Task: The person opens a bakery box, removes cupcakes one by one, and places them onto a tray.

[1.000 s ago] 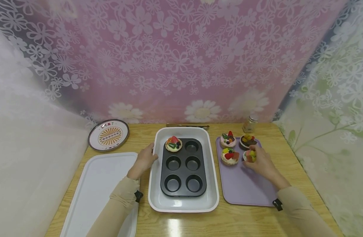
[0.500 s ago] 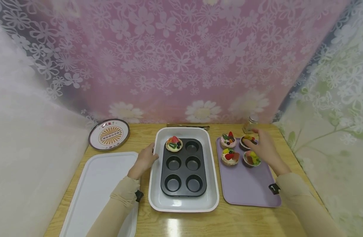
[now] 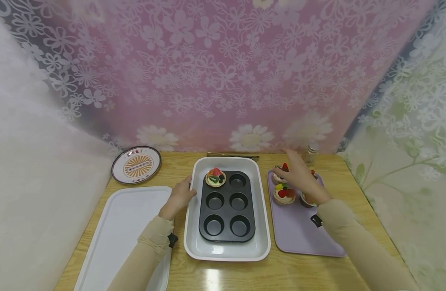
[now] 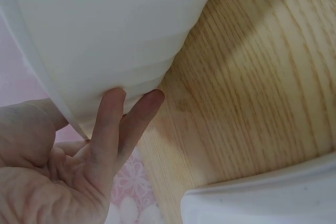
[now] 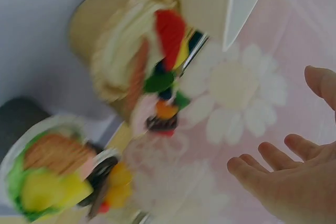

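My left hand (image 3: 178, 196) grips the left rim of a deep white baking dish (image 3: 265, 226); in the left wrist view its fingers (image 4: 107, 124) lie against the dish's outer wall. A black muffin pan (image 3: 226, 211) sits inside, with a fruit-topped tart (image 3: 215, 178) in its back left cup. My right hand (image 3: 302, 174) is over the back of a purple tray (image 3: 299, 234), fingers spread and nothing in them. Close to it are a pink-cream cupcake (image 3: 278, 178), a cream cupcake with red fruit (image 5: 118, 51) and a dark-cased cupcake (image 5: 21, 124). Another cupcake is mostly hidden behind the hand.
A flat white tray (image 3: 126, 238) lies left of the dish, with a patterned plate (image 3: 136, 165) behind it. Tongs (image 3: 233, 155) lie at the back edge of the wooden table (image 3: 241, 279). A small glass jar (image 3: 311, 155) stands back right, before the floral curtain.
My right hand has gone from the front right cupcake, over the back right one, to the left near the pink one. The left hand keeps its place on the dish rim.
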